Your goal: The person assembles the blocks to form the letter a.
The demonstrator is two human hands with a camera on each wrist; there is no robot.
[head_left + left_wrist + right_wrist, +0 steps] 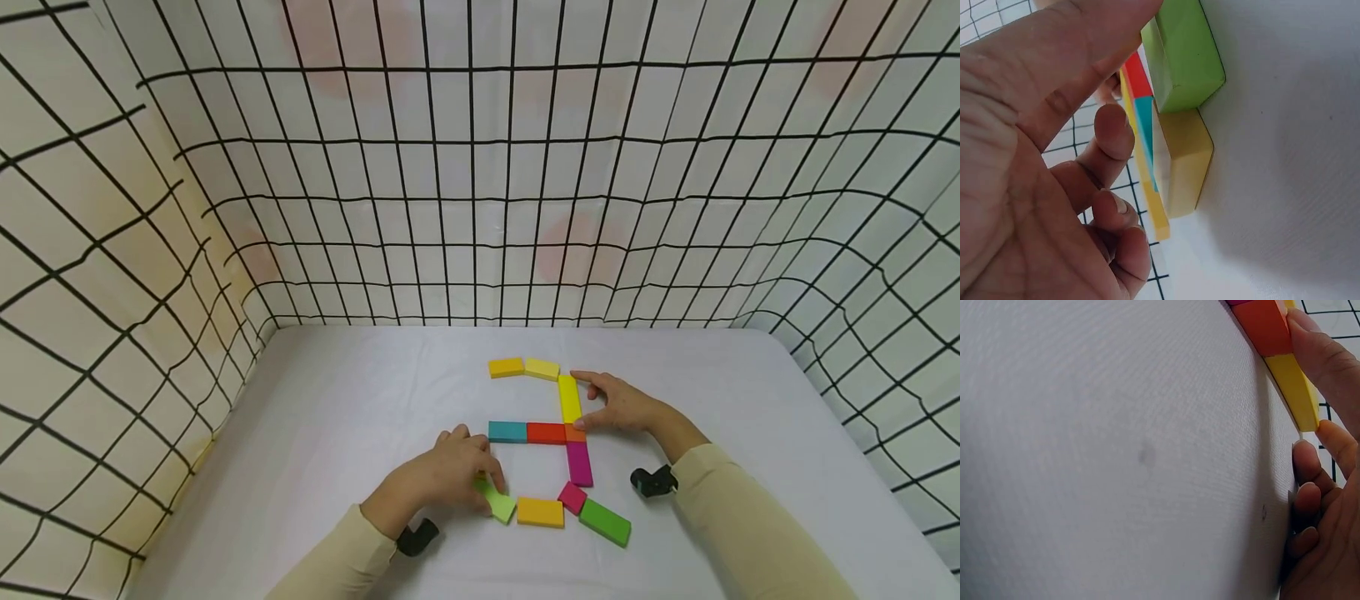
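Note:
My left hand [450, 471] pinches a light green block [501, 505] between thumb and index finger, and partly covers it. Against its end lies a pale yellow block [1184, 165], mostly hidden under the hand in the head view. My right hand [626, 404] reaches in from the right. Its thumb touches the orange block [1263, 328], while the index fingertip rests by the far end of the bright yellow block [570, 400]. The other fingers of the right hand are loosely bent. A magenta block [579, 463] continues below the orange one.
A red block [546, 432] and a teal block [507, 432] run left from the orange one. Amber [506, 367] and light yellow [542, 368] blocks lie farther back. Nearer are another amber block [540, 512], a pink block [572, 497] and a green block [605, 522]. Black wire mesh [491, 200] surrounds the white table.

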